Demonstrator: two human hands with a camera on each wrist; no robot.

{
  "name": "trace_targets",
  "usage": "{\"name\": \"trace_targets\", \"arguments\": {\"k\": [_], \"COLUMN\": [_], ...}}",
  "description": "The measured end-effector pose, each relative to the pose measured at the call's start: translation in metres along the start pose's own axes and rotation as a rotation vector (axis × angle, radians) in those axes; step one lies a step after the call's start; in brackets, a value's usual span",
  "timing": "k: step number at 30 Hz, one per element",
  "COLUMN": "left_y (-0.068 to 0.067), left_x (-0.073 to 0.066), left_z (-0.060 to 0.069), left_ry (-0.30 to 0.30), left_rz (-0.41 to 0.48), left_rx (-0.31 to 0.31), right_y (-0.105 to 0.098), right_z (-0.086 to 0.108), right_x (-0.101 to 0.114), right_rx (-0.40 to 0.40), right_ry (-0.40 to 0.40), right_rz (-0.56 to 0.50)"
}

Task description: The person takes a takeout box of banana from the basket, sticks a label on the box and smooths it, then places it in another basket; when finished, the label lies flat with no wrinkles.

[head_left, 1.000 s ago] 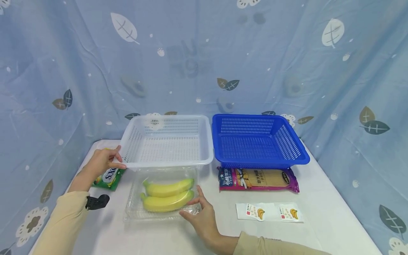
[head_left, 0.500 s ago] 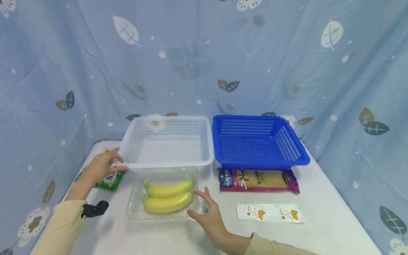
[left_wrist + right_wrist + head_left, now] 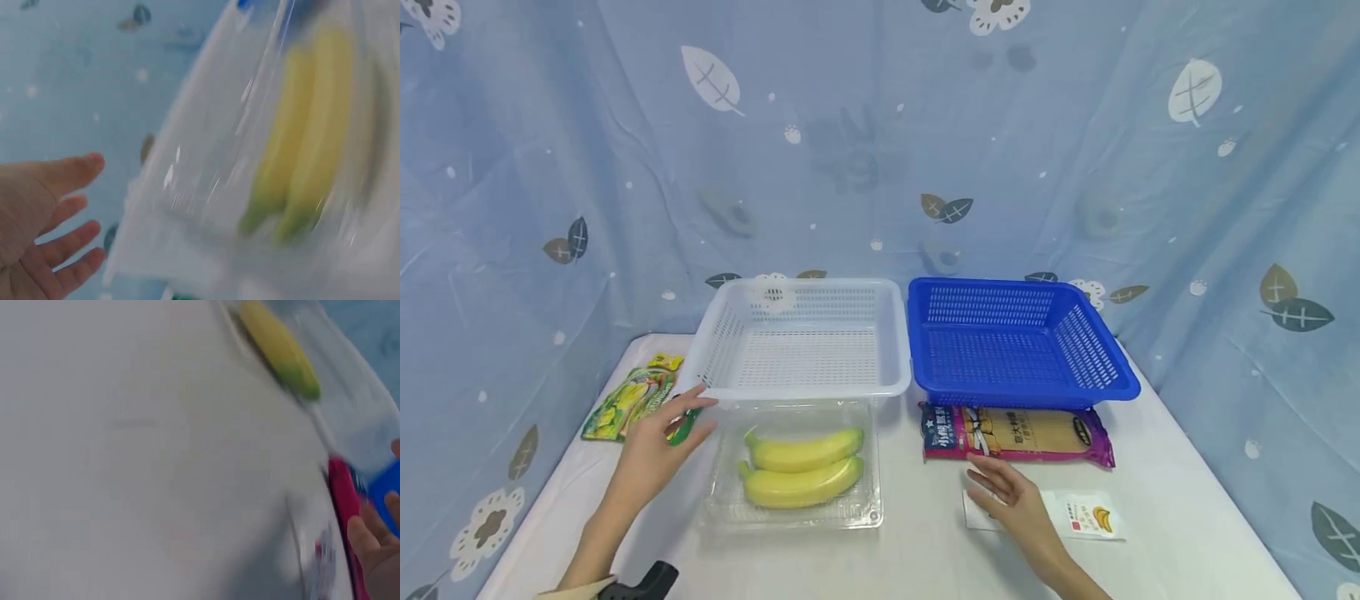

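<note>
My left hand (image 3: 658, 446) is off the white basket's near left corner, beside a clear plastic box (image 3: 874, 512). Its fingers are spread and hold nothing, as the left wrist view also shows. Inside the box lie two yellow bananas (image 3: 805, 483), side by side. To the right, my right hand (image 3: 1018, 521) hovers over the left part of a strip of banana labels (image 3: 1093, 515), fingers loosely bent, and hides that part. Whether it touches the strip I cannot tell. Just beyond its fingertips lies a spaghetti packet (image 3: 1037, 433). The right wrist view is blurred.
A white basket (image 3: 805, 392) and a blue basket (image 3: 1022, 387) stand side by side at the back. Green and yellow packets (image 3: 628, 404) lie at the left, partly behind my left hand. A blue patterned curtain (image 3: 880, 150) surrounds the white-covered table.
My right hand has left the box's right side and moved right to the label strip. My left hand has drawn back from the white basket's corner. The head view has shifted slightly.
</note>
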State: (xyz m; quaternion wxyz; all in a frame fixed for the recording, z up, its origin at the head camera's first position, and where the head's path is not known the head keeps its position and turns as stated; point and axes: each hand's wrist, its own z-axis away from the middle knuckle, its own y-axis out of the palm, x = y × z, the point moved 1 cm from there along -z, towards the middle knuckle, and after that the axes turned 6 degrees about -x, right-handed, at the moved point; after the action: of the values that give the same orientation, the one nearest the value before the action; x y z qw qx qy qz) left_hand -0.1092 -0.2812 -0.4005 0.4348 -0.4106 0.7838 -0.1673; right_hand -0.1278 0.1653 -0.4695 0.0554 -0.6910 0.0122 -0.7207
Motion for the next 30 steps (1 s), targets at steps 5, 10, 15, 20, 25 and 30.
{"name": "trace_targets", "arguments": {"k": [5,10,15,20,25,30], "left_y": [0.026,0.071,0.137,0.206,0.249,0.265], "left_x": [-0.04,-0.101,-0.164,-0.193,-0.188,-0.181], "left_z": [0.018,0.041,0.061,0.061,0.06,0.06], "left_ry": [-0.011,0.147,0.201,0.176,0.112,0.022], "left_rz": [0.177,0.449,0.687,0.557,0.326,0.319], "left_rx": [-0.041,-0.029,0.279,0.472,0.513,0.532], "right_y": [-0.049,-0.079,-0.092,-0.091,-0.085,-0.082], "right_z": [0.004,0.008,0.01,0.008,0.009,0.011], "right_x": [-0.021,-0.033,-0.041,-0.049,-0.054,-0.049], "right_rx": [-0.04,-0.011,0.034,0.051,0.044,0.031], "right_ry": [-0.176,-0.287,-0.277,-0.265,-0.254,-0.214], "right_rz": [0.098,0.036,-0.045,-0.061,-0.027,0.065]}}
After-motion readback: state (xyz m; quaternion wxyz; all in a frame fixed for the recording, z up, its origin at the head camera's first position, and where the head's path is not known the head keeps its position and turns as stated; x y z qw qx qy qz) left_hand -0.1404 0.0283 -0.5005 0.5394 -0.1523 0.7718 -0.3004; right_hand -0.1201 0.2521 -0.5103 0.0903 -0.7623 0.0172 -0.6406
